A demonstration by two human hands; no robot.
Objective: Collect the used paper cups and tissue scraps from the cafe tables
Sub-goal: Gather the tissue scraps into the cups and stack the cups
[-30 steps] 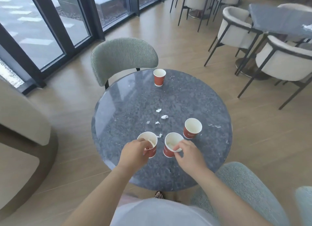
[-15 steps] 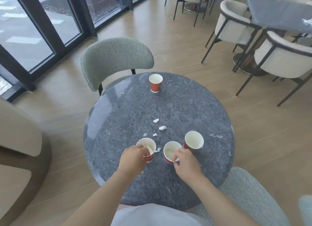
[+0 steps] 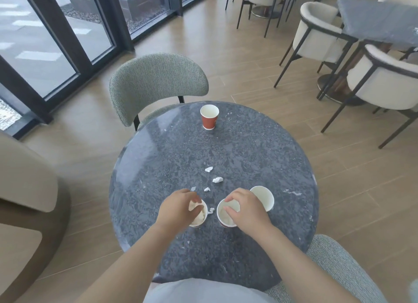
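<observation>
While the person leaned over the round grey tabletop (image 3: 158,167), both hands were down near its 6 o'clock edge. The left hand (image 3: 177,208) was curled over the left cup (image 3: 200,216), with its fingers closed on the rim. That cup had crumpled tissue inside it. The right hand (image 3: 245,210) was closed on the middle cup (image 3: 226,214), with its thumb on the near rim and its fingers over the far rim. This cup looked white inside, with a bit of red showing at the bottom.

A third cup (image 3: 263,197) stood just beside the right hand, at about 2 o'clock from it, and the hand hid part of it. A fourth cup (image 3: 209,117), red with a white inside, stood upright far off at the 12 o'clock side of the tabletop, well apart from the others.

Small white tissue scraps (image 3: 217,179) lay near the middle of the tabletop, at 12 o'clock from the hands. One more tiny scrap (image 3: 211,210) lay between the two held cups.

A green chair (image 3: 156,81) stood at 11 o'clock past the tabletop. White chairs (image 3: 382,83) stood at 2 o'clock on the wooden floor (image 3: 248,53).
</observation>
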